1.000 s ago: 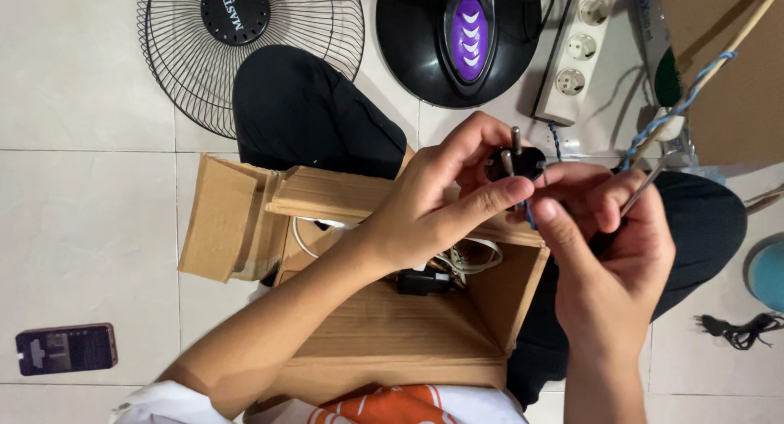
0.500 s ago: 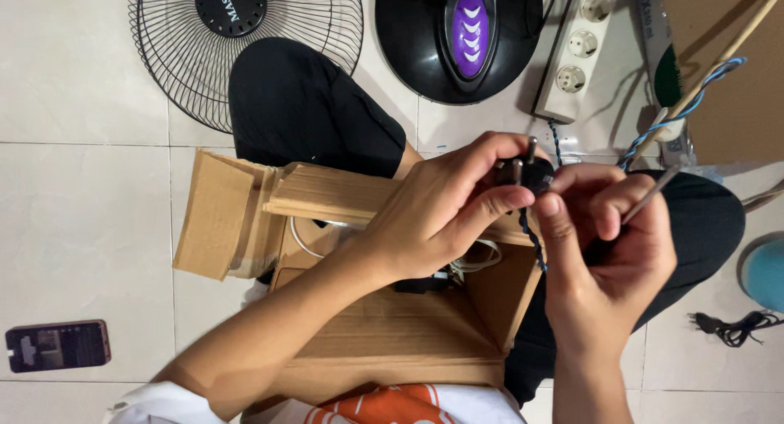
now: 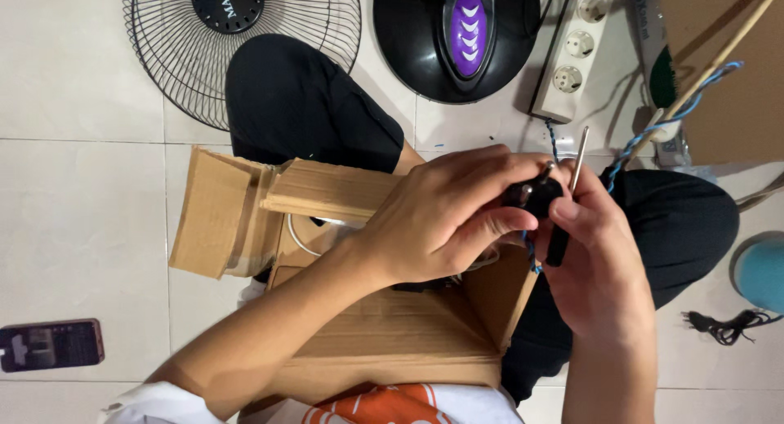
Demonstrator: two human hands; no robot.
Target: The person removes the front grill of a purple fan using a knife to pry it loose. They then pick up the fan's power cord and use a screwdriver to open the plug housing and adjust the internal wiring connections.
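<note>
At lower left we pass a phone [image 3: 51, 345] on the floor, then the open cardboard box [image 3: 392, 334] mid-frame. Our left hand [image 3: 441, 216] pinches a small black plug [image 3: 531, 197]; our right hand [image 3: 600, 261] grips a screwdriver [image 3: 570, 197] beside it. Blue twisted wire [image 3: 665, 123] hangs loose, so wiring looks unfinished.

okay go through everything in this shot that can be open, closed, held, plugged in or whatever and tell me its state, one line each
Left hand: closed on the black plug.
Right hand: holding the screwdriver.
Black plug: held between both hands, above the box.
Screwdriver: held, shaft pointing away from the person.
Cardboard box: open, flaps out.
Power strip: on the floor, visible sockets empty.
Phone: flat on the floor, screen lit.
Fan grille: detached, lying flat.
</note>
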